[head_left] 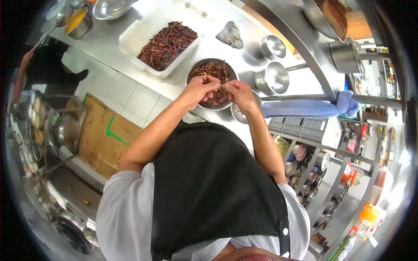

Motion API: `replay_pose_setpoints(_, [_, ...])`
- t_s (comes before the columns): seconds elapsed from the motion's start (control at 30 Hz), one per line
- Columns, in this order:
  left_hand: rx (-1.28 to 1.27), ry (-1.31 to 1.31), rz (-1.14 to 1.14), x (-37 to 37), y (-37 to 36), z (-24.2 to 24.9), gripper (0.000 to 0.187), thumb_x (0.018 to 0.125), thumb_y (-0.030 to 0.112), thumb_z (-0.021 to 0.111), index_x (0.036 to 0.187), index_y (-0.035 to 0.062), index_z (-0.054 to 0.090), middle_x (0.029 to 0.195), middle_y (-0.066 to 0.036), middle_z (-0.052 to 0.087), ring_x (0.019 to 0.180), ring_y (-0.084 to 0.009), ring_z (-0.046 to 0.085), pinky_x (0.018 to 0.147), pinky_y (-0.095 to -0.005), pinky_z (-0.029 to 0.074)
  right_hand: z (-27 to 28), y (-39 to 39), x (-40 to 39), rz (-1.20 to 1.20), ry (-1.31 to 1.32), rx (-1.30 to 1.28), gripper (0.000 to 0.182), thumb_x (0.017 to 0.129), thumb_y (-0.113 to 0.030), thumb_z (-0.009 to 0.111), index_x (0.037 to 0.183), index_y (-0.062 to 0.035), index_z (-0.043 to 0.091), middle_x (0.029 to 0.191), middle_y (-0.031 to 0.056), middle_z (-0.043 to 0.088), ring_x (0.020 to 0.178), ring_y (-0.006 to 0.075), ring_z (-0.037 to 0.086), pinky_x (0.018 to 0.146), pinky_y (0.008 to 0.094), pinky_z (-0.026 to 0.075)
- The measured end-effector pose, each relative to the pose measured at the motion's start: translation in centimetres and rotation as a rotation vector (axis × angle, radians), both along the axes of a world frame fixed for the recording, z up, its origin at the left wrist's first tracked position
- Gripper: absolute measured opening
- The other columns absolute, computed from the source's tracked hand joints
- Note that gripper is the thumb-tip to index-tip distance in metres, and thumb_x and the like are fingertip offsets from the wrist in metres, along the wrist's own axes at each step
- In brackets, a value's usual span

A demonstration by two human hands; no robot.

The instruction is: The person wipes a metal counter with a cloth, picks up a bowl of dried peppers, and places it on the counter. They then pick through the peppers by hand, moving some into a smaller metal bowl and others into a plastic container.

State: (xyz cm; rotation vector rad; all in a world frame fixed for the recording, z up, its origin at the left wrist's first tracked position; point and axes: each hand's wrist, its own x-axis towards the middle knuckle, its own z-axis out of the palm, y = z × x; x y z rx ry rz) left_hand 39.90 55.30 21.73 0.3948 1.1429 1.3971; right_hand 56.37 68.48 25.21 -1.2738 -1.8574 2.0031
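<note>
Both hands meet above a round metal bowl [190, 71] that holds dark red dried chilies [211, 68]. My left hand [201, 90] is closed, its thumb and fingers pinching a dried chili. The fingertips of my right hand [241, 93] pinch at the same chili from the other side, close to the left fingertips. Most of that small chili is hidden by the fingers. Beyond the bowl to the left, a white plastic tub [129, 38] contains a large heap of dried chilies [170, 45].
A crumpled grey cloth [230, 35] lies on the steel counter [207, 26]. Stacked metal bowls [277, 78] stand at the right, beside a rail with a knotted blue towel [300, 108]. A pot of orange liquid [79, 24] is at the far left. Cardboard [104, 135] covers part of the floor.
</note>
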Motion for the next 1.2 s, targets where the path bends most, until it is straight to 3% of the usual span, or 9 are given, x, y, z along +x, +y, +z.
replay_pose_setpoints(0.2, [-0.102,-0.102,0.011,-0.1,2.9,0.2,0.02,0.1,0.025,0.067,0.088,0.0102,0.062,0.076,0.002,0.057,0.057,-0.0057,0.043,0.047,-0.0227,0.03,-1.4,0.9,1.0,0.038,0.061,-0.103,0.017,0.099,-0.02,0.069,0.096,-0.0039,0.073,0.068,-0.0019,0.058,0.059,0.0069,0.051,0.052,0.0229,0.035])
replay_pose_setpoints(0.33, [-0.004,-0.174,-0.003,1.1,3.4,-0.6,0.017,0.101,0.022,0.065,0.089,0.0105,0.062,0.076,0.002,0.057,0.057,-0.0058,0.044,0.046,-0.0214,0.028,-2.3,0.9,1.3,0.021,0.089,-0.171,0.016,0.099,-0.02,0.068,0.096,-0.0047,0.072,0.069,-0.0019,0.058,0.06,0.0067,0.051,0.053,0.0227,0.035])
replay_pose_setpoints(0.43, [-0.013,-0.272,0.043,1.8,3.8,-1.5,0.014,0.102,0.02,0.064,0.092,0.0105,0.062,0.078,0.001,0.058,0.058,-0.0061,0.047,0.046,-0.0206,0.029,-3.5,0.5,1.6,0.079,0.216,-0.018,0.017,0.1,-0.02,0.067,0.094,-0.0049,0.072,0.07,-0.0022,0.058,0.062,0.0065,0.051,0.054,0.0225,0.035])
replay_pose_setpoints(0.53, [-0.081,-0.47,0.081,1.8,3.7,-1.4,0.011,0.102,0.018,0.064,0.094,0.0105,0.063,0.079,0.0,0.06,0.059,-0.0074,0.05,0.046,-0.0216,0.032,-0.4,0.1,2.0,0.134,0.237,-0.212,0.017,0.101,-0.021,0.067,0.094,-0.0056,0.07,0.074,-0.0029,0.061,0.063,0.0053,0.052,0.053,0.0207,0.035])
replay_pose_setpoints(0.63, [-0.15,-0.433,0.181,1.6,3.4,-0.4,0.011,0.101,0.018,0.064,0.093,0.0105,0.062,0.08,0.0,0.061,0.059,-0.0083,0.051,0.046,-0.022,0.032,-0.7,0.3,1.9,0.069,0.198,-0.247,0.017,0.1,-0.02,0.066,0.093,-0.0047,0.069,0.073,-0.0024,0.061,0.061,0.0058,0.051,0.053,0.0216,0.035])
replay_pose_setpoints(0.73, [-0.015,-0.285,0.089,0.4,2.9,0.8,0.018,0.099,0.019,0.067,0.086,0.0097,0.062,0.074,0.0,0.06,0.057,-0.0092,0.049,0.046,-0.0231,0.031,-1.4,1.2,1.8,0.176,0.016,-0.125,0.016,0.098,-0.018,0.067,0.091,-0.0031,0.07,0.073,-0.0015,0.062,0.06,0.0065,0.052,0.053,0.0223,0.037])
replay_pose_setpoints(0.87, [-0.049,0.138,-0.024,0.3,3.6,0.4,0.018,0.096,0.019,0.072,0.086,0.0102,0.059,0.067,0.004,0.05,0.052,-0.0058,0.041,0.046,-0.0234,0.026,-2.0,1.1,1.3,0.219,-0.037,0.002,0.019,0.095,-0.021,0.07,0.089,-0.0024,0.073,0.069,-0.0018,0.061,0.062,0.008,0.052,0.056,0.0261,0.04])
replay_pose_setpoints(1.07, [-0.037,-0.065,-0.009,0.3,3.1,-0.1,0.016,0.097,0.018,0.07,0.088,0.0091,0.061,0.068,0.004,0.052,0.053,-0.0057,0.042,0.045,-0.0227,0.029,-1.8,1.0,0.2,0.217,-0.014,0.094,0.016,0.096,-0.016,0.068,0.093,-0.0008,0.073,0.077,-0.0006,0.065,0.063,0.0067,0.053,0.057,0.0238,0.041])
replay_pose_setpoints(1.2, [-0.006,-0.48,-0.057,-0.9,2.7,-2.0,0.013,0.098,0.02,0.067,0.093,0.0077,0.064,0.072,0.0,0.056,0.054,-0.0071,0.046,0.044,-0.0226,0.031,-0.9,0.3,0.4,0.214,0.199,0.038,0.017,0.099,-0.019,0.068,0.1,-0.0019,0.072,0.078,-0.0014,0.064,0.063,0.0063,0.053,0.056,0.023,0.041])
